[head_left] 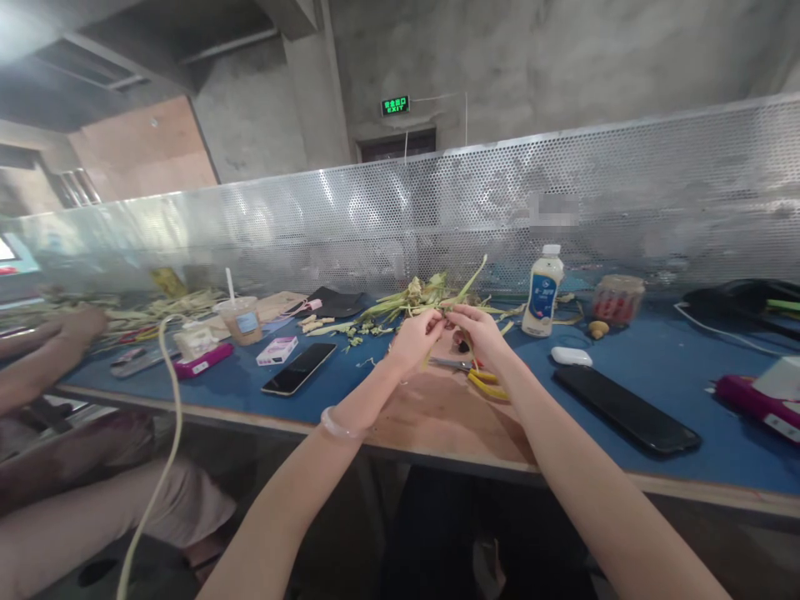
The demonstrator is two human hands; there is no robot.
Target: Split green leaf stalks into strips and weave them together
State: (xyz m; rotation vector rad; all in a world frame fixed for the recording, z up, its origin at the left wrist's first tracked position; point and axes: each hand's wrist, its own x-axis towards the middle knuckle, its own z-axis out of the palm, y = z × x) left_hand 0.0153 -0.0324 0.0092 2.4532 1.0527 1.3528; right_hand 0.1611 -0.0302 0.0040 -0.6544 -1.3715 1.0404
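Note:
My left hand (420, 337) and my right hand (476, 332) come together over the middle of the table, fingers closed in a pinch. What sits between the fingertips is small and partly hidden; a thin pale strand hangs below my right hand. Just behind them lies a heap of green and pale plant strips (431, 292). Beneath my right hand rest scissors (486, 383) with yellow handles, on a bare wooden board (437, 408). Small trimmed green bits (359, 333) are scattered left of my hands.
To the left are a black phone (300, 369), a small box (277, 351) and a cup with a straw (241, 321). On the right stand a bottle (541, 292), a jar (617, 300) and a large phone (625, 407). Another person's arm (47, 354) reaches in at far left.

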